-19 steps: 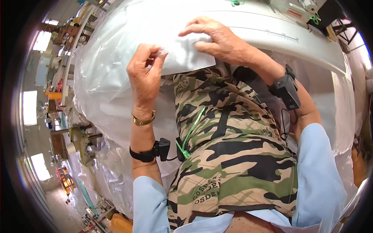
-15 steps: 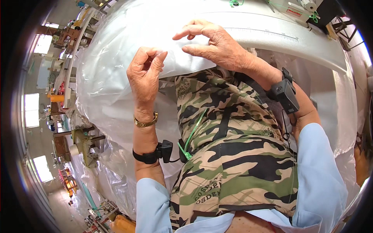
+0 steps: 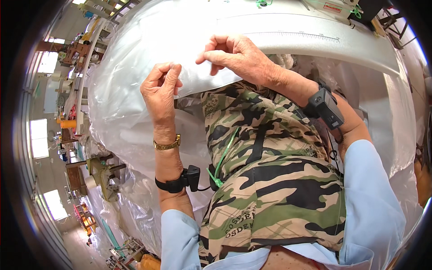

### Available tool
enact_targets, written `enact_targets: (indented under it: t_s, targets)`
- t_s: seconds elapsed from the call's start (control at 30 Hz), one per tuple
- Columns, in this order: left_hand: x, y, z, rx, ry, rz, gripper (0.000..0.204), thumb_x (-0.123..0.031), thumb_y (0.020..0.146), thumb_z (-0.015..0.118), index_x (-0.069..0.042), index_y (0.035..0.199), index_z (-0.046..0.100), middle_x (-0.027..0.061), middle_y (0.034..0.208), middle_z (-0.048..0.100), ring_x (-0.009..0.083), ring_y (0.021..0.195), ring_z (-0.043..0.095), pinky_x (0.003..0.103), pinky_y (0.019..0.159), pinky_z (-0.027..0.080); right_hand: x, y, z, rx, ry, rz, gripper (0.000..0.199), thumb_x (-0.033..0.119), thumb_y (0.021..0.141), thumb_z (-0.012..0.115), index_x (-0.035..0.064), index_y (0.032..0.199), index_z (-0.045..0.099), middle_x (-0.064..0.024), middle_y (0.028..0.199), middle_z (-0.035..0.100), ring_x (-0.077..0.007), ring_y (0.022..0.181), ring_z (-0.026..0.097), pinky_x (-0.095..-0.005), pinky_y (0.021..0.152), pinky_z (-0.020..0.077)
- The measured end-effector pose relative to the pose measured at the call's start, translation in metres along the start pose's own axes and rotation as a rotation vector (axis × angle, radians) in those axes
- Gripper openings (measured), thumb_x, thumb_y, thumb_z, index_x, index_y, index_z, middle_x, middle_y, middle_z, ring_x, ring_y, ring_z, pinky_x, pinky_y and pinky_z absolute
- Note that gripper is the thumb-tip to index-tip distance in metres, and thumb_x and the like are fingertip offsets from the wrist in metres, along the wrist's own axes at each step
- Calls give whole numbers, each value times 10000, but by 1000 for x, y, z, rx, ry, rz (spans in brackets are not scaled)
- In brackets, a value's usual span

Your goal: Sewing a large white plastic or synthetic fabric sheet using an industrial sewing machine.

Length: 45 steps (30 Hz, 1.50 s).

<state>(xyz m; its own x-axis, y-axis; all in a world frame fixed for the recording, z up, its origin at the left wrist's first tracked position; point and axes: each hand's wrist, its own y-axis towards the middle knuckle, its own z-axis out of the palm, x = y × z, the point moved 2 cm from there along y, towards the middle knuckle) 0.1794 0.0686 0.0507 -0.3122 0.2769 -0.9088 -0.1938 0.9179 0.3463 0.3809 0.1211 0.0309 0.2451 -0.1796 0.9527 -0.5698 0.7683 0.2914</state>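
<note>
My left hand (image 3: 159, 87) is raised over the near edge of a bright white work surface (image 3: 252, 22). Its thumb and forefinger press together; whatever they pinch is too small or washed out to see. My right hand (image 3: 240, 56) hovers a short way to the right and slightly farther off, thumb and forefinger meeting in a pinch, other fingers curled. Between the two hands there is a gap, with glare behind them. A gold watch (image 3: 167, 143) circles my left wrist. Below lies my camouflage apron (image 3: 270, 180), with a green cord (image 3: 227, 153) on it.
Clear plastic sheeting (image 3: 121, 108) drapes the left side of the table. A printed ruler scale (image 3: 306, 35) runs along the far right surface, near a white machine base (image 3: 333, 9). Black devices are strapped to my left forearm (image 3: 191, 177) and right forearm (image 3: 325, 108).
My right hand has come down and left, and its spread fingers have closed into a pinch. My left hand has shifted slightly left, still pinched.
</note>
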Motion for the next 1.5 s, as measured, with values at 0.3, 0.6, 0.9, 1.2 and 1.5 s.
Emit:
enact_targets:
  t_s: [0.3,0.6,0.9,1.2,1.5]
  targets:
    - [1,1,4,99,-161,-45,83,-85,877,738,-2,880,735,-20,686,565,40,565,449,202,481,307,0,10,17,-40,-174,-199,262,260,900,702,39,1041,694,0,766,570,-78,679,513,-247,628,450]
    - [-2,2,-2,110,-56,-185,136,-112,893,725,14,942,730,5,762,642,39,545,458,179,446,281,-2,8,10,-57,122,98,225,255,953,663,45,1026,629,-4,831,656,-83,665,647,-220,685,517]
    - [-7,-3,3,50,-47,-58,146,-114,900,723,15,968,716,63,779,685,56,544,553,176,423,325,-6,10,9,148,-198,132,228,214,910,706,19,1024,678,-10,857,648,-59,743,552,-230,659,483]
    - [6,-30,26,177,241,327,191,60,845,702,-19,1018,685,34,911,630,79,603,577,217,526,450,-12,11,-16,-68,-938,-353,151,179,887,682,45,955,700,-62,858,615,-224,762,627,-331,672,484]
    - [44,-47,67,99,514,652,143,8,825,701,-21,964,679,122,846,665,255,669,660,322,588,526,-19,-44,-24,-381,-1188,-324,148,202,882,684,56,877,659,-99,801,620,-268,669,618,-378,609,488]
